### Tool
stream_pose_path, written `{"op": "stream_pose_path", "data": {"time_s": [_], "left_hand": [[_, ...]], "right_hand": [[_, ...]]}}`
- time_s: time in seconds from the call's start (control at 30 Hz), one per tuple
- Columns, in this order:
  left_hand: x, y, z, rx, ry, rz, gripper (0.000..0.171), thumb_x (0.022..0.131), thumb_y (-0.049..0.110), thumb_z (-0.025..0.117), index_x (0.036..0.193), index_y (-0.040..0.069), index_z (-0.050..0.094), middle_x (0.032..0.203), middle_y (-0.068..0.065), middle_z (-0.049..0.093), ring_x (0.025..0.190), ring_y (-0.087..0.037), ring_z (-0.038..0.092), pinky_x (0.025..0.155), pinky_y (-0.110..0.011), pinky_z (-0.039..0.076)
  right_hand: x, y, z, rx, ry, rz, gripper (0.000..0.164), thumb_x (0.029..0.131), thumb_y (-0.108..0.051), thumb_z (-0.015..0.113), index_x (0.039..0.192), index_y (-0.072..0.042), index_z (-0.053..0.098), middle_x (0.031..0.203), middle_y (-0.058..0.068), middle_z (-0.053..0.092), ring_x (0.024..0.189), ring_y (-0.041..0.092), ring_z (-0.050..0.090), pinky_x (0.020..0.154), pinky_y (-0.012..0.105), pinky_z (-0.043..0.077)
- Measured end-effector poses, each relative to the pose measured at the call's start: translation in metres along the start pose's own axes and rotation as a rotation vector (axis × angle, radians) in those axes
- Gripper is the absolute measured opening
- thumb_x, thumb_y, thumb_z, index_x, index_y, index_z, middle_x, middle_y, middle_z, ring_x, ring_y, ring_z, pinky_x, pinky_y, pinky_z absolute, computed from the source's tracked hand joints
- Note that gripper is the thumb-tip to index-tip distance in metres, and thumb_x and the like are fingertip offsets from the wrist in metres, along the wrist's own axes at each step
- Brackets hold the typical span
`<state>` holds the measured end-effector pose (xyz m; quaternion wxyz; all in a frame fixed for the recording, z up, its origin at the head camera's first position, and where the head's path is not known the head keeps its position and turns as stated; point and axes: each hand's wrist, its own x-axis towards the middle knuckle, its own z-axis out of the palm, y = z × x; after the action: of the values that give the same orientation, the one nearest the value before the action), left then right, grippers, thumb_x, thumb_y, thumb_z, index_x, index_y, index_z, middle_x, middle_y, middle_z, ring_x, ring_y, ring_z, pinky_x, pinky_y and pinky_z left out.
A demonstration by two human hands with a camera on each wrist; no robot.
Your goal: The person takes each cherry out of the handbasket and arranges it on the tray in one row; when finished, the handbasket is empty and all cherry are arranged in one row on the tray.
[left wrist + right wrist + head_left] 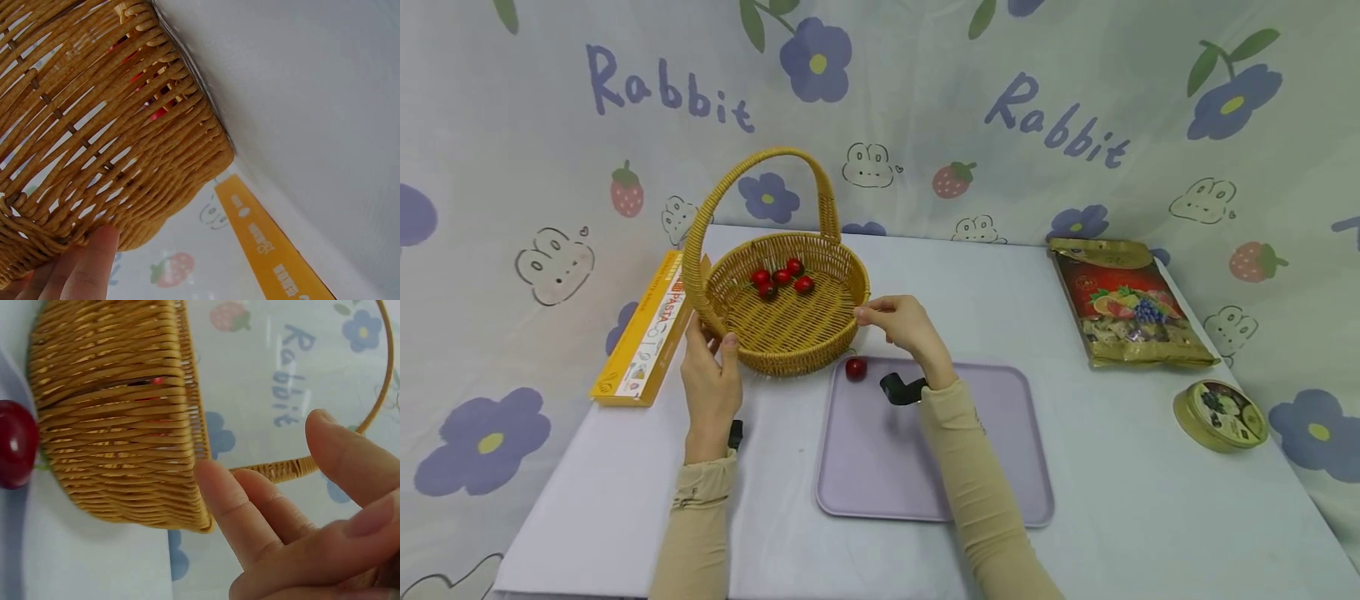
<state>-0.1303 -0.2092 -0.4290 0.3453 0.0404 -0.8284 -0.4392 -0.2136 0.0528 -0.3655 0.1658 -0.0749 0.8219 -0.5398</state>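
Note:
A woven basket [790, 360] with a tall hooped handle stands at the back left, several red cherries [782, 277] lying inside. My left hand [711, 387] holds the basket's left side, its thumb against the outer wall. The left wrist view shows its fingers at the weave [81, 156]. At the basket's right rim, my right hand [906, 325] touches the edge with its fingertips [215, 478]; the thumb stands apart in the right wrist view. One more cherry [855, 368] lies at the back left corner of the lilac tray [880, 467], just in front of the basket.
A yellow pasta box [640, 333] lies left of the basket, close beside it. At the right are a fruit-printed gold and red bag [1131, 304] and a round tin [1221, 414]. A printed cloth [917, 67] hangs behind the white table [1120, 500].

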Motion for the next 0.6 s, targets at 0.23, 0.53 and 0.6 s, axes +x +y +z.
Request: {"op": "stream_pose_path", "data": {"time_s": [0.23, 0.53, 0.6], "left_hand": [[0.000, 0.002, -0.003, 0.012, 0.002, -0.012, 0.063, 0.101, 0.041, 0.045, 0.151, 0.008, 0.027, 0.133, -0.028, 0.051, 0.123, -0.042, 0.052, 0.103, -0.060, 0.044], [0.000, 0.004, -0.003, 0.017, -0.013, -0.023, 0.065, 0.101, 0.043, 0.044, 0.151, 0.006, 0.027, 0.134, -0.027, 0.050, 0.124, -0.042, 0.052, 0.103, -0.061, 0.044], [-0.001, 0.005, -0.002, 0.012, -0.020, -0.015, 0.065, 0.101, 0.043, 0.044, 0.151, 0.005, 0.026, 0.133, -0.027, 0.051, 0.123, -0.042, 0.052, 0.103, -0.061, 0.044]], "right_hand": [[0.015, -0.023, 0.001, -0.029, -0.052, -0.037, 0.043, 0.092, -0.040, 0.064, 0.126, -0.014, 0.065, 0.127, 0.006, 0.065, 0.101, 0.018, 0.055, 0.072, 0.026, 0.049], [0.040, -0.063, 0.008, -0.102, -0.095, -0.081, 0.049, 0.090, -0.036, 0.069, 0.131, -0.011, 0.061, 0.129, 0.008, 0.064, 0.120, 0.021, 0.058, 0.104, 0.038, 0.047], [0.045, -0.069, 0.010, -0.125, -0.104, -0.080, 0.050, 0.089, -0.036, 0.070, 0.131, -0.011, 0.061, 0.133, 0.007, 0.061, 0.123, 0.022, 0.056, 0.107, 0.038, 0.046]]}}
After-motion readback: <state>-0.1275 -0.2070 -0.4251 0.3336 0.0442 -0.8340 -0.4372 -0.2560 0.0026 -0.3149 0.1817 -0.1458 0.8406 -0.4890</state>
